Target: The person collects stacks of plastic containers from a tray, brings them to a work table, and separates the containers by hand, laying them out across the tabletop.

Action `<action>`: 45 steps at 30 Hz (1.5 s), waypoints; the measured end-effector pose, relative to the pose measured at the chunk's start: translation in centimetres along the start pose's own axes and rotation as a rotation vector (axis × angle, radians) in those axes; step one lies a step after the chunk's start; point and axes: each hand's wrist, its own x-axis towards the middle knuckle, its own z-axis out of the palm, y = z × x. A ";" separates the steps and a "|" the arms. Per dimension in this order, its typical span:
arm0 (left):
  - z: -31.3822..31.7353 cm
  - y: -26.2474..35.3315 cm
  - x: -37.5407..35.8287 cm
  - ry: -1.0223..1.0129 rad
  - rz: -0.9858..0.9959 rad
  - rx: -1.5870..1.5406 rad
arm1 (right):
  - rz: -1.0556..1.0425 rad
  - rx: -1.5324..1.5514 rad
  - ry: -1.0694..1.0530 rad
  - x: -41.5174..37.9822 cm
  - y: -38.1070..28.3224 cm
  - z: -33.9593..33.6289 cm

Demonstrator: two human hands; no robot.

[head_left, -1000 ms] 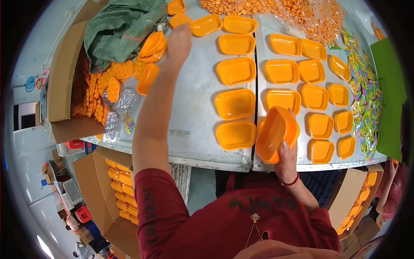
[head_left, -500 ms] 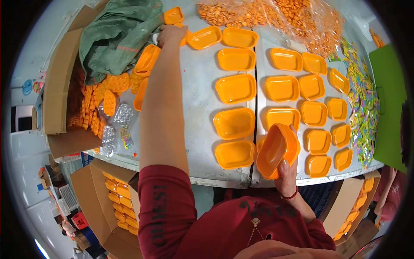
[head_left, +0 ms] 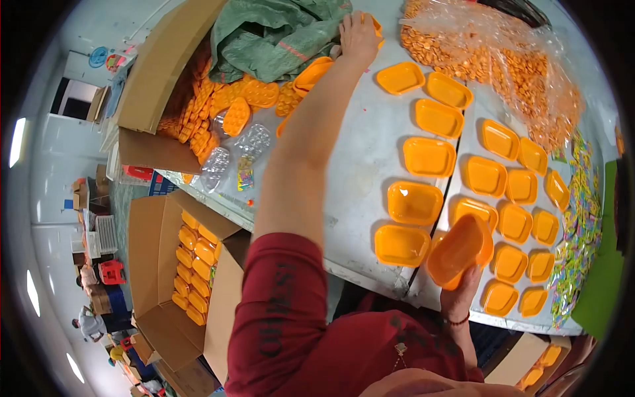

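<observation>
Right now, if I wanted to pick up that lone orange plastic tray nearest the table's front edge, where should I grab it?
Probably by the raised rim of the orange plastic tray, from above: it lies flat, mouth up, with bare table on its left side.

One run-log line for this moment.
left hand: on far orange tray | right hand: holds tray stack | table: trays in rows

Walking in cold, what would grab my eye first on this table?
Most likely the rows of shallow orange plastic trays laid out across the grey metal table. The right hand holds a nested stack of the same orange trays at the near edge, while the left hand stretches to the far side, beside a crumpled green woven sack.
</observation>
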 end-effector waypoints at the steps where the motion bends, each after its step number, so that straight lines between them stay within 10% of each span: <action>1: -0.8 1.6 -0.8 -0.026 -0.004 -0.198 | -0.059 -0.007 0.010 0.0 0.3 -0.2; 7: -20.2 19.9 -13.1 -0.761 -0.306 -1.346 | -0.118 0.027 0.060 0.9 0.6 0.8; 10: -23.9 22.0 -16.5 -0.934 -0.269 -1.334 | -0.168 0.080 0.102 0.1 -0.9 3.4; 13: -24.8 23.4 -19.4 -0.759 -0.606 -1.632 | -0.209 0.041 0.079 -0.9 -0.6 2.9; 28: -30.0 25.5 -22.8 -0.394 -0.721 -1.677 | -0.381 -0.173 -0.043 -5.5 -2.5 4.9; 45: -31.1 24.1 -23.3 -0.380 -0.478 -1.522 | -0.427 -0.276 -0.165 -6.1 -2.8 5.0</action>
